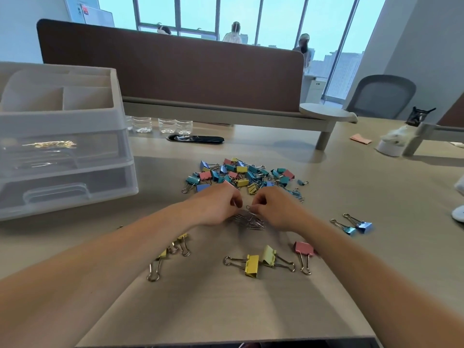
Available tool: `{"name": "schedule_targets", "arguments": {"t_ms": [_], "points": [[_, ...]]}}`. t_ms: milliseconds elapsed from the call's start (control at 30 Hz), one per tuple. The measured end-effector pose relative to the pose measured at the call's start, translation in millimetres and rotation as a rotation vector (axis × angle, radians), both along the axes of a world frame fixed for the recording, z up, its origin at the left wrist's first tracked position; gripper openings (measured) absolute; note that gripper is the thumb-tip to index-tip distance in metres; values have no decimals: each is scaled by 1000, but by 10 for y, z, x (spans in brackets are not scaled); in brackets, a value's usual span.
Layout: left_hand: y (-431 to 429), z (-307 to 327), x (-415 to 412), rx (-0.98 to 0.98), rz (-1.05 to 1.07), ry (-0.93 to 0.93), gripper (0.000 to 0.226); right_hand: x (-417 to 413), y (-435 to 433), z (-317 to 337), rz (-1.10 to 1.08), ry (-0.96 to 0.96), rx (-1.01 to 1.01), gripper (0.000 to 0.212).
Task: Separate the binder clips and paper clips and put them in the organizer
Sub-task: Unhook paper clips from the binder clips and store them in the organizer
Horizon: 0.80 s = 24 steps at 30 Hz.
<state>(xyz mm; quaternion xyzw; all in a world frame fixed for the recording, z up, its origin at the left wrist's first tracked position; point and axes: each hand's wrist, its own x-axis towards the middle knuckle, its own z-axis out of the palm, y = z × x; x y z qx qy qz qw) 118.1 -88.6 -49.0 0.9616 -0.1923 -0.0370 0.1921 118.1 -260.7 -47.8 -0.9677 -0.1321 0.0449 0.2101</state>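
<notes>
Right hand (273, 208) pinches 1 silver paper clip (249, 208) over tangled pile (254, 222); left hand (217, 204) curled, hold unclear.

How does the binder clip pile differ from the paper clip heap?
The binder clip pile is blue, pink and yellow; the paper clip heap is silver wire. The pile is larger and farther off; the heap lies between the left hand and right hand. Both rest on the table.

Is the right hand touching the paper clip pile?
Touching: the head view shows the right hand with fingers pinching a clip at the top of the paper clip pile.
</notes>
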Motion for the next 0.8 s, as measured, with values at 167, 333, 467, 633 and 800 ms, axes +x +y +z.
{"name": "schedule_targets", "arguments": {"t_ms": [167,333,467,633,800], "points": [[-52,-2,2,17,8,27,24,-27,-226,93,-24,-9,18,15],[-133,-25,9,6,-6,78,29,-35,-488,113,-89,-41,-58,20],[-200,-12,-14,24,-30,87,36,-76,-551,90,-60,-22,-66,18],[-253,-3,-37,73,-78,84,36,-90,-593,59,-44,3,-107,19],[-237,-3,-64,56,-93,54,30,-29,-587,34,-67,-66,-85,19]]}}
